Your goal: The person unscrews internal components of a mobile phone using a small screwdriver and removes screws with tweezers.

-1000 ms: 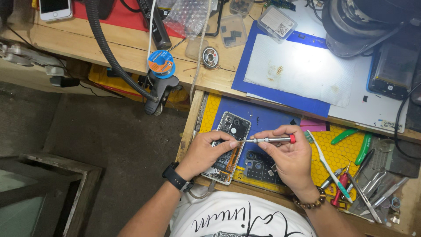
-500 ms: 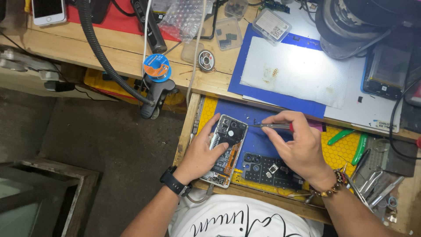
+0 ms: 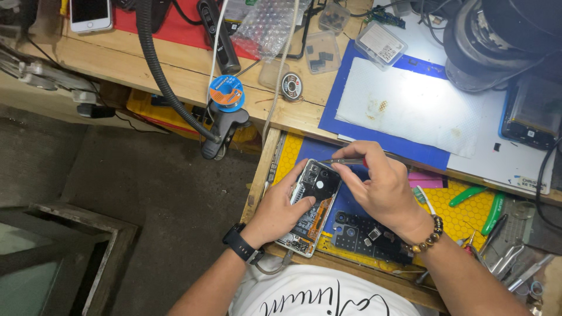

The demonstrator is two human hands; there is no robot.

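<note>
An opened smartphone with its circuit board showing lies in a pull-out drawer lined with a yellow and blue mat. My left hand holds the phone by its left edge, thumb on the board. My right hand grips a thin screwdriver with a red handle, its metal tip over the phone's top end near the camera module. A black parts tray with small pieces sits just under my right wrist.
Green-handled tweezers and pliers and metal tools lie at the drawer's right. On the bench above are a blue mat with a white cloth, a solder spool, a white phone, a bubble bag and a black hose.
My right hand has moved left and up with the screwdriver, from over the drawer's middle to the phone's top end. My left hand has stayed on the phone.
</note>
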